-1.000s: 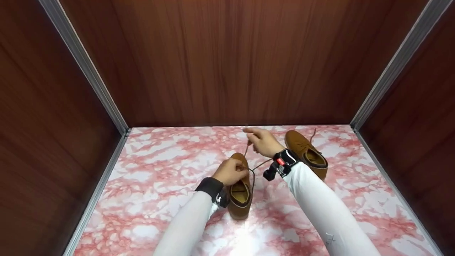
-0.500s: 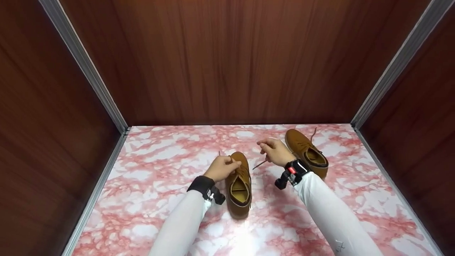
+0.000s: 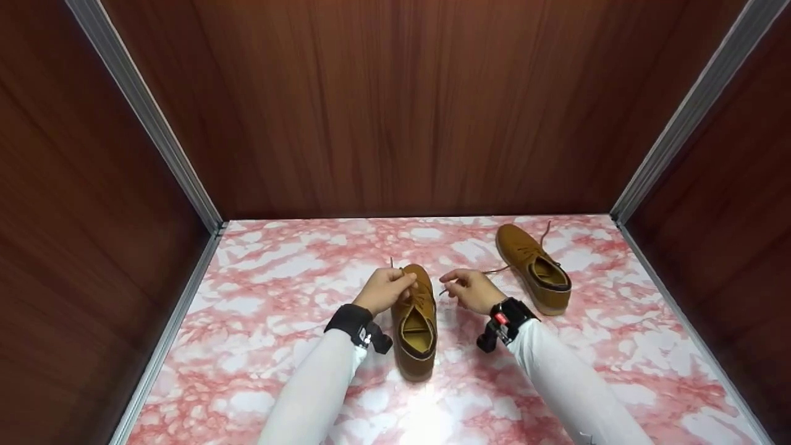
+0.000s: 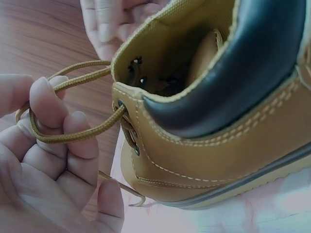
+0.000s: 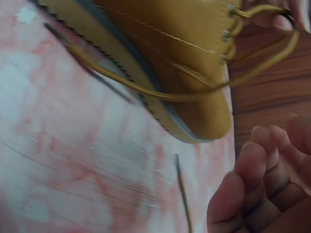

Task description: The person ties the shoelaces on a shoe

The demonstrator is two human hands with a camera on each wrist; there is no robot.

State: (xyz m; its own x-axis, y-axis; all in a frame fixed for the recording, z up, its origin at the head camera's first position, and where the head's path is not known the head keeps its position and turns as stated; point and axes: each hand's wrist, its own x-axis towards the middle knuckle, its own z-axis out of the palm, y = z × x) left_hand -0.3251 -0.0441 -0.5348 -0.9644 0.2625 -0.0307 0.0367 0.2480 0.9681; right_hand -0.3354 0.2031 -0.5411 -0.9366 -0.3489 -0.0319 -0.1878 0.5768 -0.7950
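Your right grip, loosely spread, has since come nearer you; your left grip pinches the round tan lace of the brown leather-look shoe between them on the pink-and-white marbled desk.

The left hand is pinching a lace between thumb and finger, its grip sitting just beside the opening of a tan shoe. The lace is curving under the fingertips in a loop, one strand running into an eyelet and two others passing behind the shoe's upper edge. Another stretch is showing behind the fingers and ending near the sole at the toe. The shoe is resting on the pink-and-white surface, its toe pointing toward the surface's edge, with brown wood showing beyond. A dark padded collar is rimming the opening. The right hand is reaching partly into view behind the shoe.
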